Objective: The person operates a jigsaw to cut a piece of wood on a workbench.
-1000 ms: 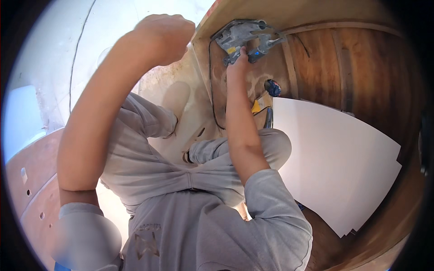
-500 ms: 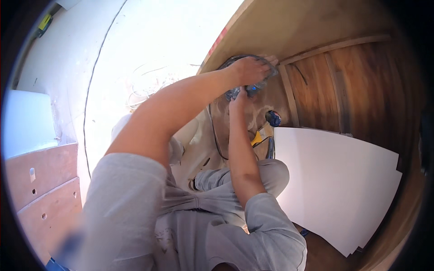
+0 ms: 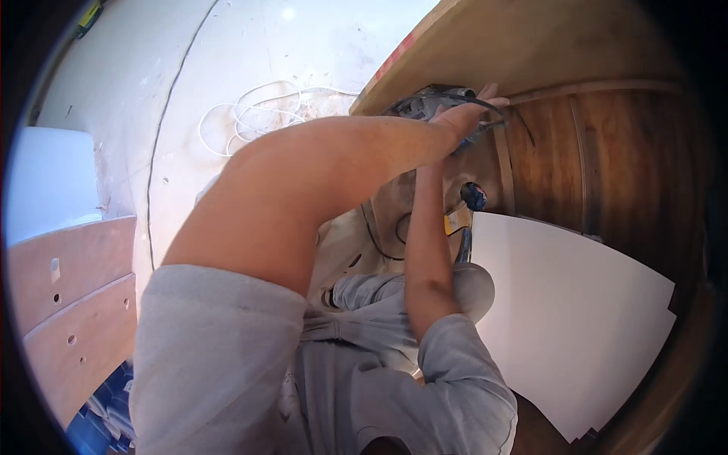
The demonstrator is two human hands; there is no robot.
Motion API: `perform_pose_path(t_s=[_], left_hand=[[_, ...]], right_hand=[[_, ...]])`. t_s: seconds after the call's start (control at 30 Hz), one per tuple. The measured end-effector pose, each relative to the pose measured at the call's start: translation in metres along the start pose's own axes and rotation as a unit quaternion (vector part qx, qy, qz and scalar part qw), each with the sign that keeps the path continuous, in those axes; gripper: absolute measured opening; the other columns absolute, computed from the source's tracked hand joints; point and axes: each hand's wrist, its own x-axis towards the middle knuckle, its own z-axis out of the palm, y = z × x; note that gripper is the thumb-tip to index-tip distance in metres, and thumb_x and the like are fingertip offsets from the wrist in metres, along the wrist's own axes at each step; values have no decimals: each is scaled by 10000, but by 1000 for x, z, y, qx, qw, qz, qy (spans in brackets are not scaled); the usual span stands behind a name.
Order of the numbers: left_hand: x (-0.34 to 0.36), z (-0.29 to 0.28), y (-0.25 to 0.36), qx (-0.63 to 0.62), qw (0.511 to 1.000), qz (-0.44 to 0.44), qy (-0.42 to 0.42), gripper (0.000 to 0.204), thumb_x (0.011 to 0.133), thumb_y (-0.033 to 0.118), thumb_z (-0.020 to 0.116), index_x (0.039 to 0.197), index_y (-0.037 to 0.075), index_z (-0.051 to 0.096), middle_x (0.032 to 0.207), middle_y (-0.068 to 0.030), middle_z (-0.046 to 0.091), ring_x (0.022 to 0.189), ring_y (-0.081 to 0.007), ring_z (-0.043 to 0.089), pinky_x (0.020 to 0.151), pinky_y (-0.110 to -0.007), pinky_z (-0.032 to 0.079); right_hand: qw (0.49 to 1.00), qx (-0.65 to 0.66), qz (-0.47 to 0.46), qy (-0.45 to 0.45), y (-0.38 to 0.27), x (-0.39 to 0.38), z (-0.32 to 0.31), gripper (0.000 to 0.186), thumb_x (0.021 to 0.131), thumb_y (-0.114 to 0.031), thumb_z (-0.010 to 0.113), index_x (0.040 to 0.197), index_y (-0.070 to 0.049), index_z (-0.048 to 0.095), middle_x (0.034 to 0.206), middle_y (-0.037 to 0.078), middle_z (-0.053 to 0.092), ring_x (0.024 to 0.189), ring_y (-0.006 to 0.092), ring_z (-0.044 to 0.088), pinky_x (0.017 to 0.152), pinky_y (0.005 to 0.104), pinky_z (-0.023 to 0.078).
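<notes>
My left hand (image 3: 464, 119) reaches across to the wooden wall at the upper right. Its fingers are stretched out and apart, and a loop of black cable (image 3: 497, 114) runs against them. Next to this hand, partly behind my left forearm, is a greyish bundle (image 3: 434, 103) that looks plastic-wrapped; its exact kind is unclear. My right forearm (image 3: 428, 235) extends up to the same bundle. The right hand itself is hidden behind my left arm, so its fingers cannot be made out.
A large white panel (image 3: 565, 311) leans at the right by brown wooden boards (image 3: 629, 152). A dark blue crumpled item (image 3: 475, 196) and a yellow item (image 3: 456, 221) lie near my knee. White cable (image 3: 243, 114) coils on the pale floor. Drilled brown panels (image 3: 80, 265) stand left.
The view has shifted. My left elbow has swung up and my left forearm now covers my right hand, which showed at the bundle before. Left fingers reach out past the cable loop.
</notes>
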Motion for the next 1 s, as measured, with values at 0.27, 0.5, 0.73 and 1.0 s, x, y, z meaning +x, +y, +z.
perform_pose_path(t_s=[0.27, 0.5, 0.73, 1.0], left_hand=[[-43, 11, 12, -402, 914, -3, 58, 600, 949, 406, 352, 1456, 85, 332, 1543, -35, 260, 1452, -205, 117, 1184, -399, -66], [-35, 22, 6, -505, 851, -62, 129, 533, 927, 278, 409, 1418, 72, 377, 1550, -38, 240, 1452, -187, 116, 1194, -401, 6], [-16, 27, -6, -588, 794, -20, 152, 539, 906, 212, 466, 1427, 106, 373, 1538, -48, 268, 1447, -189, 151, 1192, -424, 18], [-18, 29, -15, -619, 774, -29, 129, 562, 871, 218, 520, 1415, 133, 404, 1532, -78, 282, 1442, -197, 184, 1184, -451, 87]], right_hand=[[995, -32, -77, 59, 32, -33, 24, 709, 777, -89, 726, 1380, -136, 356, 1324, 73, 476, 1176, 223, 481, 939, 416, 445], [995, -13, -79, 56, 29, -29, 13, 699, 767, -40, 715, 1370, -95, 366, 1315, 90, 480, 1158, 224, 496, 935, 406, 454], [995, 36, -92, 5, 8, 20, -8, 689, 756, 9, 703, 1360, -55, 377, 1306, 107, 484, 1140, 225, 512, 931, 396, 462], [994, 26, -99, 27, 18, -37, 2, 668, 774, -32, 708, 1357, -63, 383, 1317, 102, 470, 1142, 221, 511, 942, 373, 449]])
